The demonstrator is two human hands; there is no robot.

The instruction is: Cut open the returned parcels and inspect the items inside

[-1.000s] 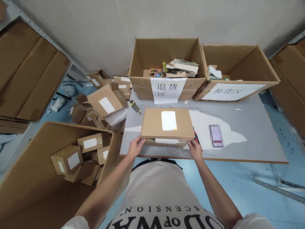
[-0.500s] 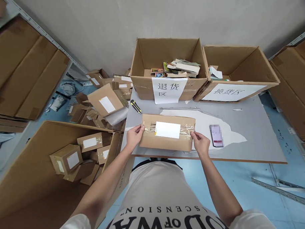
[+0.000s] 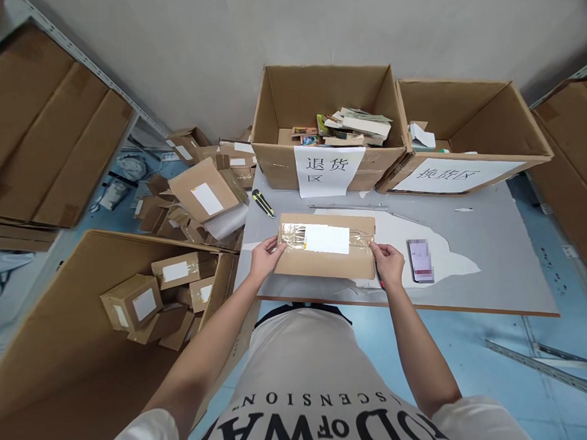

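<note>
A long brown cardboard box [image 3: 324, 265] with clear tape and a white label [image 3: 327, 239] is held over the near part of the table. My left hand [image 3: 266, 256] pinches its left end, fingers closed. At the opposite end my right hand [image 3: 389, 263] grips the edge between thumb and fingers. Behind the box's left corner lies a yellow and black box cutter [image 3: 263, 204]. A phone [image 3: 421, 261] rests to the right of my right hand. Something thin with a red part pokes out beside the right hand, mostly hidden.
Two open cartons with paper signs stand at the back: the left carton [image 3: 275, 166] holds books, the right carton [image 3: 532, 158] some papers. A large carton [image 3: 32, 332] of small boxes stands at left, with more boxes piled behind. White paper [image 3: 449, 259] lies on the table [image 3: 511, 264].
The box has tilted so its top face turns more toward me, and less of its front side shows. Both hands keep their hold on its ends. My view has shifted slightly.
</note>
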